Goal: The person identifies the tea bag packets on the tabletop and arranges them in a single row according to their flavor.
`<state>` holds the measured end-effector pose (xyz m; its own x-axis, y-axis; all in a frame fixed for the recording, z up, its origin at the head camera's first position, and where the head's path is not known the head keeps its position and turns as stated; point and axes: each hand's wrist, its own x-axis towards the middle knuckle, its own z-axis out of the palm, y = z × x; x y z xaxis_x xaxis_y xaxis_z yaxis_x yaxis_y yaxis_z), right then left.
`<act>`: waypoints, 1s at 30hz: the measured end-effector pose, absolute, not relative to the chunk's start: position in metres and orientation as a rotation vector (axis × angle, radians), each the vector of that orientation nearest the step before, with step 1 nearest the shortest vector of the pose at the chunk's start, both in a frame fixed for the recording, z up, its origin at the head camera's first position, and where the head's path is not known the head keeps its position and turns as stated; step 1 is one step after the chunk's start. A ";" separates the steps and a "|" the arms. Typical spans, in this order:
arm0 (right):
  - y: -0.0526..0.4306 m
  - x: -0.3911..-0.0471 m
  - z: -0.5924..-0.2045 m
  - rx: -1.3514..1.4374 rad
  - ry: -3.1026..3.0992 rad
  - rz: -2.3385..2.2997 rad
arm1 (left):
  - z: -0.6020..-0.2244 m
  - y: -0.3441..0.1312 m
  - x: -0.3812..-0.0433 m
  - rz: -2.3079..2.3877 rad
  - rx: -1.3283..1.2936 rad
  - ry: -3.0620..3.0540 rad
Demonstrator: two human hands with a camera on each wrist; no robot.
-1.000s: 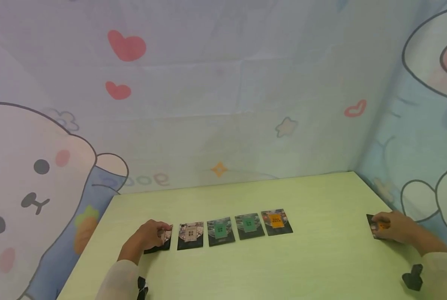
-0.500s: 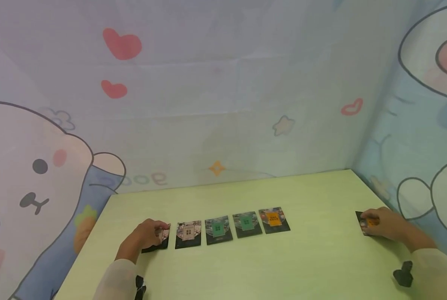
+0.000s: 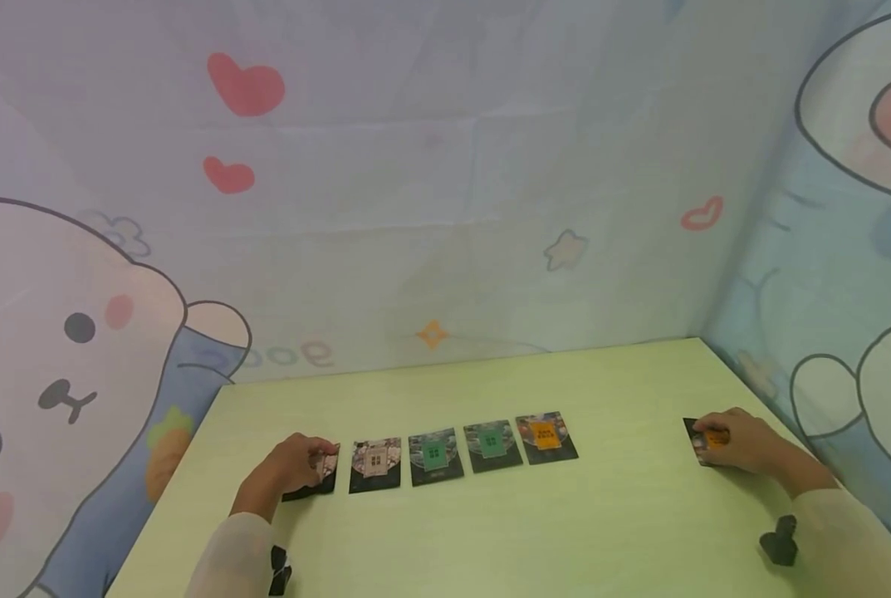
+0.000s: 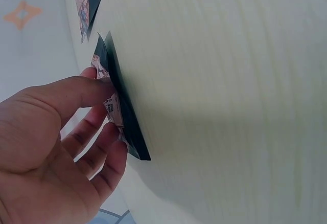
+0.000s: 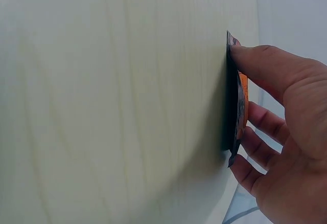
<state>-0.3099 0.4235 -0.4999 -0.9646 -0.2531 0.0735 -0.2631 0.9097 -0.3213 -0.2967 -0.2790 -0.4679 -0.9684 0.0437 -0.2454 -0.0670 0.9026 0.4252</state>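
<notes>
At the left end of a row of flat dark packets, my left hand [image 3: 290, 465] holds a pink-labelled packet [image 3: 329, 475] between thumb and fingers. The left wrist view shows this packet bowed, with the thumb across its printed face and its dark lower edge [image 4: 135, 137] close to the table. Far to the right, my right hand [image 3: 744, 444] grips an orange-labelled packet [image 3: 692, 445] by its edges. In the right wrist view that packet [image 5: 243, 96] is slightly bent, its shadow falling on the table beside it.
Between the hands lie a second pink-labelled packet [image 3: 375, 465], two green-labelled packets [image 3: 436, 457] and another orange-labelled packet [image 3: 546, 438], side by side. The pale green table [image 3: 535, 531] meets a cartoon-printed cloth [image 3: 445, 183] at its back and sides.
My right hand has slid leftward, bringing the orange-labelled packet closer to the row. My left hand stays at its packet, and the other packets lie as before; the head view has shifted slightly.
</notes>
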 end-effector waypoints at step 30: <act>0.364 -0.324 -0.496 0.493 -3.072 0.647 | -0.471 -0.280 -0.299 0.657 -0.066 2.808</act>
